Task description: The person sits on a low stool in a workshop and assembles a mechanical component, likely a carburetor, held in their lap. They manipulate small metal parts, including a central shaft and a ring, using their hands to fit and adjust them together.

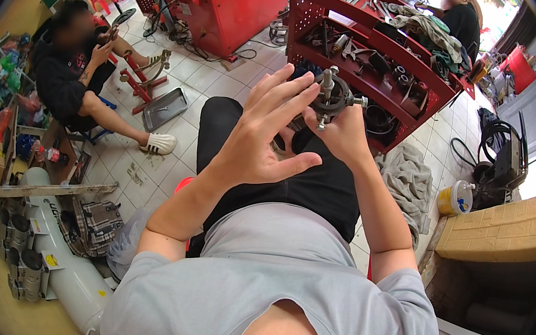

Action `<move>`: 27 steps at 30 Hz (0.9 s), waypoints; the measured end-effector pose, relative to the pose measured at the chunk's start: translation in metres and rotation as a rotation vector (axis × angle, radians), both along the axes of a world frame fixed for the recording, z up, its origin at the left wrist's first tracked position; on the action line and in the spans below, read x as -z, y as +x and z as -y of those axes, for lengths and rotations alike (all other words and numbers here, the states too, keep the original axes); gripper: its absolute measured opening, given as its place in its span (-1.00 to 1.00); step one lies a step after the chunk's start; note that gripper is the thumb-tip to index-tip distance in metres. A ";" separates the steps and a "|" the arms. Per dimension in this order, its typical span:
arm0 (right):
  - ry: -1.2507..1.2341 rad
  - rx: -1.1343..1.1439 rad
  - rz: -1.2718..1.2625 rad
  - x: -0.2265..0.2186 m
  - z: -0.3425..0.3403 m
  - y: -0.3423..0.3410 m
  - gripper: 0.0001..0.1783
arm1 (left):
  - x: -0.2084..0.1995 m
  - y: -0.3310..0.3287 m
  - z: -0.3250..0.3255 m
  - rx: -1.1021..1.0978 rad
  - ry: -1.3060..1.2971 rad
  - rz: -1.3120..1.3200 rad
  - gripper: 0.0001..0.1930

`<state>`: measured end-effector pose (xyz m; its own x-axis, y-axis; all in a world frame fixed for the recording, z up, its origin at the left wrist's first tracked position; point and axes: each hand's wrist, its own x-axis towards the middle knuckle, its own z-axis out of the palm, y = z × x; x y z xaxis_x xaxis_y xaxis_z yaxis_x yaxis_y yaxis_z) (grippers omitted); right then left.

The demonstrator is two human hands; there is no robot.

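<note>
Holding a dark metal part (331,98) up in front of the chest, above the lap, the right hand (343,131) had its fingers closed round the underside of it. The left hand (266,130) was spread wide open beside it, fingertips just reaching the part, gripping nothing. The piece looked like a ringed steel fitting with bright threaded studs poking out at the top and side; it seemed heavy and probably greasy. Gripped by one hand alone, it could likely slip and drop onto the pale tiled floor (185,77), or a stud might catch a finger. A crumpled grey rag (407,181) lay by the red perforated tool trolley (363,42).
</note>
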<state>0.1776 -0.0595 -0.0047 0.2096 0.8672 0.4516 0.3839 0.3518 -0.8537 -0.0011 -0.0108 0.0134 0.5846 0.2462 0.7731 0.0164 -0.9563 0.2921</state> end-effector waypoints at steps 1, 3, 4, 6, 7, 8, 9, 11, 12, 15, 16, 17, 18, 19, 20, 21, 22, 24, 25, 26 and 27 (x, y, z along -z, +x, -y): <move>-0.009 0.007 -0.021 0.000 0.000 -0.001 -0.60 | -0.001 0.000 0.000 -0.005 0.015 0.016 -0.20; -0.002 0.004 -0.034 0.002 -0.001 -0.001 -0.61 | -0.001 0.000 0.000 -0.012 -0.004 0.084 -0.34; 0.015 -0.006 -0.027 0.005 -0.003 0.000 -0.62 | 0.000 0.000 -0.001 -0.014 -0.038 0.135 -0.43; 0.032 -0.021 -0.010 0.007 -0.004 0.000 -0.62 | 0.002 0.000 -0.004 -0.034 -0.080 0.237 -0.58; 0.034 -0.026 0.000 0.007 -0.004 -0.002 -0.62 | 0.002 0.000 -0.008 -0.053 -0.089 0.287 -0.64; 0.036 -0.032 0.009 0.007 -0.003 -0.003 -0.63 | 0.003 -0.001 -0.010 -0.072 -0.097 0.338 -0.70; 0.026 -0.046 0.020 0.005 -0.003 -0.006 -0.63 | 0.002 -0.003 -0.011 -0.060 -0.123 0.335 -0.75; 0.008 -0.077 0.043 0.001 0.003 -0.008 -0.64 | 0.000 -0.005 -0.010 -0.037 -0.173 0.329 -0.84; 0.033 -0.091 0.061 0.003 0.003 -0.008 -0.66 | -0.002 -0.004 -0.008 -0.051 -0.202 0.342 -0.85; 0.074 -0.111 0.132 0.002 0.003 -0.012 -0.67 | -0.001 -0.004 -0.010 -0.028 -0.168 0.298 -0.84; 0.080 -0.138 0.167 0.002 0.003 -0.011 -0.66 | -0.001 -0.004 -0.009 -0.017 -0.173 0.304 -0.84; 0.055 -0.148 0.153 -0.001 0.004 -0.013 -0.66 | -0.002 -0.005 -0.009 -0.017 -0.171 0.300 -0.84; 0.027 -0.153 0.139 -0.003 0.006 -0.015 -0.66 | -0.003 -0.005 -0.008 -0.011 -0.173 0.293 -0.84; -0.002 -0.157 0.124 -0.004 0.008 -0.016 -0.66 | -0.003 -0.006 -0.008 -0.005 -0.175 0.286 -0.84; -0.005 -0.171 0.104 -0.005 0.009 -0.017 -0.64 | -0.002 -0.006 -0.010 0.006 -0.176 0.288 -0.83; -0.011 -0.187 0.091 -0.003 0.009 -0.017 -0.63 | -0.002 -0.007 -0.010 0.015 -0.185 0.289 -0.82; -0.017 -0.202 0.077 0.002 0.008 -0.016 -0.63 | -0.002 -0.008 -0.011 0.025 -0.194 0.290 -0.82; -0.006 -0.224 0.061 0.003 0.008 -0.017 -0.62 | -0.003 -0.008 -0.011 0.043 -0.197 0.287 -0.80; -0.030 -0.231 0.064 0.003 0.008 -0.017 -0.60 | -0.003 -0.009 -0.012 0.051 -0.192 0.282 -0.78; -0.054 -0.239 0.067 0.003 0.008 -0.016 -0.58 | -0.003 -0.009 -0.012 0.059 -0.186 0.277 -0.76; -0.080 -0.244 0.069 0.003 0.008 -0.015 -0.56 | -0.004 -0.009 -0.012 0.062 -0.183 0.277 -0.73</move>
<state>0.1631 -0.0676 -0.0075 -0.0392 0.9220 0.3851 0.3542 0.3732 -0.8575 -0.0097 0.0014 0.0171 0.3768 0.3659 0.8510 -0.1442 -0.8843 0.4441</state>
